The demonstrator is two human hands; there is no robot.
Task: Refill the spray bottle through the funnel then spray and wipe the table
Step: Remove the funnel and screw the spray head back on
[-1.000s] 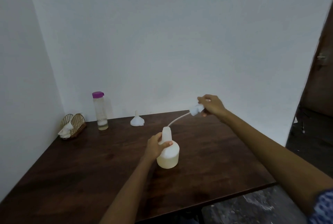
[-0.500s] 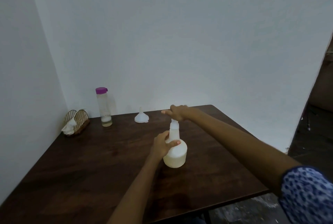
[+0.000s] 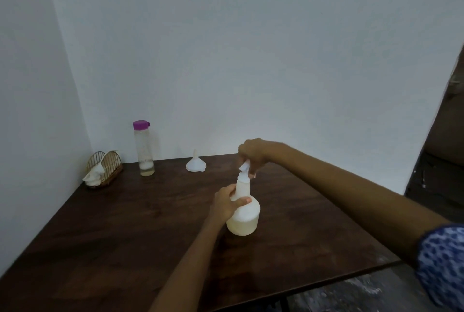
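A cream spray bottle (image 3: 244, 218) stands upright near the middle of the dark wooden table (image 3: 125, 236). My left hand (image 3: 224, 201) grips its neck from the left. My right hand (image 3: 252, 156) is closed from above on the white spray head (image 3: 244, 172), which sits on the bottle's mouth. A white funnel (image 3: 195, 164) rests upside down, spout up, at the back of the table. To its left stands a clear water bottle (image 3: 143, 148) with a purple cap and a little liquid at the bottom.
A gold wire holder with white napkins (image 3: 100, 172) sits in the back left corner against the walls. The table's right edge drops to a dark floor (image 3: 376, 294). White walls close the back and left.
My right hand has brought the spray head and its tube from the right back down onto the bottle's neck. My left hand has kept its grip on the neck.
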